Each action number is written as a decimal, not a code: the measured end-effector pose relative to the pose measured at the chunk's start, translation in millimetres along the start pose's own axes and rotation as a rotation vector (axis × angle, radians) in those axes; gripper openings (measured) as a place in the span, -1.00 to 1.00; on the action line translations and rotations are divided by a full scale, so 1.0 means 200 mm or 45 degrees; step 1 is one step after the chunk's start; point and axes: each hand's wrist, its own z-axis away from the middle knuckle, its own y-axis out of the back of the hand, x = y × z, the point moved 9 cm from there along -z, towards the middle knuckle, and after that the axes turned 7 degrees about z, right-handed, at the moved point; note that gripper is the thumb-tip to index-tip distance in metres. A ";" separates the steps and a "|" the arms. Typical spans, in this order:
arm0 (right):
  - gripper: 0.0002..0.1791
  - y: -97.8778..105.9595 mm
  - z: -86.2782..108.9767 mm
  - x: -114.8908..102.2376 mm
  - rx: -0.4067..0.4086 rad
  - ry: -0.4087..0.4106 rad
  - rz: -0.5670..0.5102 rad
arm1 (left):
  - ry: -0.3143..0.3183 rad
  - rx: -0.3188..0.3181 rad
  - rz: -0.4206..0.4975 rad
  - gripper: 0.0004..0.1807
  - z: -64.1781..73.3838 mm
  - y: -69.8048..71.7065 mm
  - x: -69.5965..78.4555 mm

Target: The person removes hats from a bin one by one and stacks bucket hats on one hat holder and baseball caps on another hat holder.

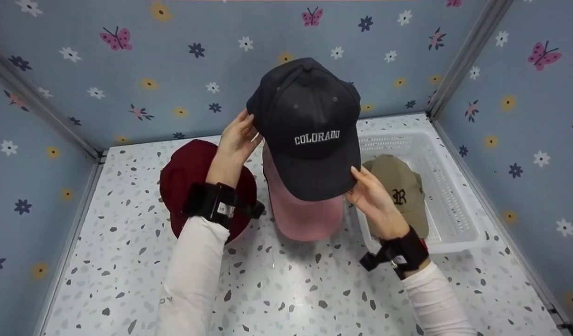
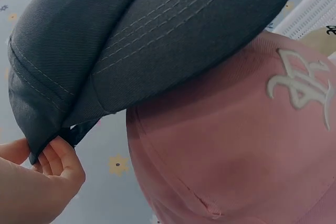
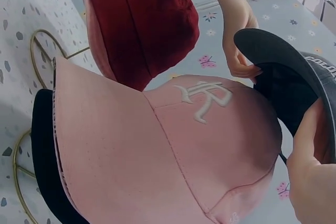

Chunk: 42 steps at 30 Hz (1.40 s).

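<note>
Both hands hold a dark cap point(image 1: 310, 105) with "COLORADO" in white letters, brim toward me. The left hand point(image 1: 237, 142) pinches its lower edge at the left back; in the left wrist view, fingertips point(image 2: 55, 153) curl at that edge. The right hand point(image 1: 373, 198) grips the right side of the brim, thumb on the underside in the right wrist view. Right below is a pink cap point(image 1: 310, 221) with a raised white emblem, partly hidden by the dark cap. A black brim point(image 3: 44, 150) shows under the pink one.
A dark red hat point(image 1: 188, 161) stands left, behind the left forearm. Gold wire bases point(image 3: 16, 167) show beneath the hats. On the right, a white plastic basket point(image 1: 447, 200) holds an olive cap point(image 1: 396, 175) with a black letter. Patterned blue walls point(image 1: 249, 70) enclose the speckled table point(image 1: 286, 284).
</note>
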 end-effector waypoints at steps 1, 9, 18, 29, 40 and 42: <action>-0.65 0.00 -0.01 0.01 0.009 -0.005 -0.001 | -0.007 0.006 0.000 -0.47 0.00 0.01 0.00; -0.65 0.03 -0.04 0.06 0.083 -0.042 0.006 | -0.038 0.046 0.011 -0.46 -0.05 0.06 0.02; -0.66 0.09 -0.01 0.13 0.186 -0.099 0.064 | -0.017 0.141 -0.056 -0.46 -0.08 0.15 -0.02; -0.70 0.13 0.05 0.18 0.243 -0.157 0.119 | 0.037 0.282 -0.177 -0.49 -0.07 0.23 -0.07; -0.84 0.18 0.11 0.20 0.328 -0.202 0.228 | 0.039 0.462 -0.399 -0.61 -0.02 0.30 -0.11; -0.83 0.19 0.12 0.20 0.322 -0.208 0.244 | 0.034 0.496 -0.421 -0.68 -0.01 0.32 -0.11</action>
